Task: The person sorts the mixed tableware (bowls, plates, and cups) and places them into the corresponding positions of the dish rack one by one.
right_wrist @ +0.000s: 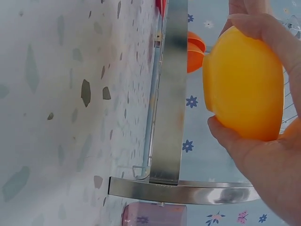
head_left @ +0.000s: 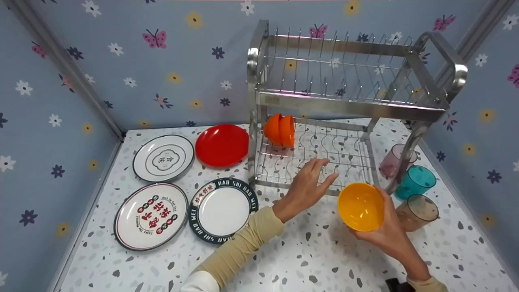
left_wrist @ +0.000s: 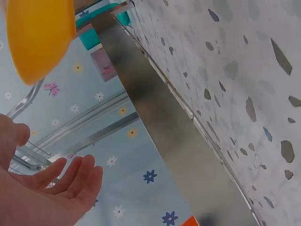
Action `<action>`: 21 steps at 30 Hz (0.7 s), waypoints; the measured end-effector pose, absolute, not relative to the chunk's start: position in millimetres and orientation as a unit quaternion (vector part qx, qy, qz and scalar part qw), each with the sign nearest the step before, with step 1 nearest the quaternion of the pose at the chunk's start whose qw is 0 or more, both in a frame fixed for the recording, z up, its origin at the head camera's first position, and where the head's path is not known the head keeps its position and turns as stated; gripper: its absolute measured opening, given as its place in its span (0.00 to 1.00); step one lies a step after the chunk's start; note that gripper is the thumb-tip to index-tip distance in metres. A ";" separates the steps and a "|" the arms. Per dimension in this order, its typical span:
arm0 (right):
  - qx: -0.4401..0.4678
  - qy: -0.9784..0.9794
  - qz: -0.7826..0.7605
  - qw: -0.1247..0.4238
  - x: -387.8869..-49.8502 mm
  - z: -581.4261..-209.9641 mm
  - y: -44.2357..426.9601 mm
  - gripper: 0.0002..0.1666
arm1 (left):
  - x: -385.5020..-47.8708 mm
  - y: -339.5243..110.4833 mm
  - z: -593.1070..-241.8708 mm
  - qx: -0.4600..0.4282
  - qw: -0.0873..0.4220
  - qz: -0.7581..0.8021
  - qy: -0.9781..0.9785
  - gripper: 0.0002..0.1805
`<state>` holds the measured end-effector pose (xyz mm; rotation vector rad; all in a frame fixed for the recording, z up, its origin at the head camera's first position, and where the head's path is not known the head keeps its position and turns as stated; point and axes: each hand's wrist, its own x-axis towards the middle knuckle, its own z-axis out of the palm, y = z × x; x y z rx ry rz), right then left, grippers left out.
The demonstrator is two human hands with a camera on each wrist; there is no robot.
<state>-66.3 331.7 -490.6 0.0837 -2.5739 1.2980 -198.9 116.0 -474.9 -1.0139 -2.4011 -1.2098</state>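
A yellow bowl [head_left: 360,207] is held in my right hand [head_left: 387,233], its inside facing the head camera. In the right wrist view, fingers and thumb grip the bowl [right_wrist: 247,87] on opposite sides. My left hand [head_left: 306,186] hovers at the front of the rack's lower tier, fingers spread and holding nothing. The left wrist view shows that hand [left_wrist: 56,190] with relaxed, slightly bent fingers, apart from the bowl [left_wrist: 40,37]. Two orange bowls [head_left: 279,130] stand on their sides, nested, at the left end of the lower tier of the metal dish rack [head_left: 352,107].
Left of the rack lie a red plate [head_left: 222,146], a white plate with a grey pattern [head_left: 164,158], a plate with red lettering [head_left: 152,217] and a black-rimmed plate [head_left: 224,211]. At right stand pink [head_left: 395,160], teal [head_left: 415,182] and brownish [head_left: 417,213] cups.
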 end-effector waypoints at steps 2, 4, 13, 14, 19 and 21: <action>0.031 -0.885 0.447 0.129 -67.4 -488.3 329.4 0.74 | -193.7 116.1 -475.8 -0.354 0.128 -0.420 -0.826 0.27; 0.034 -0.882 0.452 0.130 -68.1 -486.7 327.5 0.74 | -188.7 116.6 -476.2 -0.362 0.120 -0.419 -0.824 0.28; 0.061 -0.872 0.464 0.142 -72.4 -487.0 321.1 0.74 | -176.0 117.3 -478.8 -0.404 0.050 -0.436 -0.803 0.30; 0.064 -0.870 0.466 0.145 -73.1 -487.2 320.4 0.74 | -175.4 117.5 -478.9 -0.410 0.042 -0.438 -0.799 0.30; 0.085 -0.851 0.495 0.154 -75.9 -487.3 317.1 0.74 | -172.8 122.7 -480.4 -0.427 0.015 -0.466 -0.775 0.31; 0.095 -0.844 0.504 0.158 -76.8 -487.2 315.8 0.74 | -171.8 125.4 -481.3 -0.431 0.006 -0.486 -0.760 0.32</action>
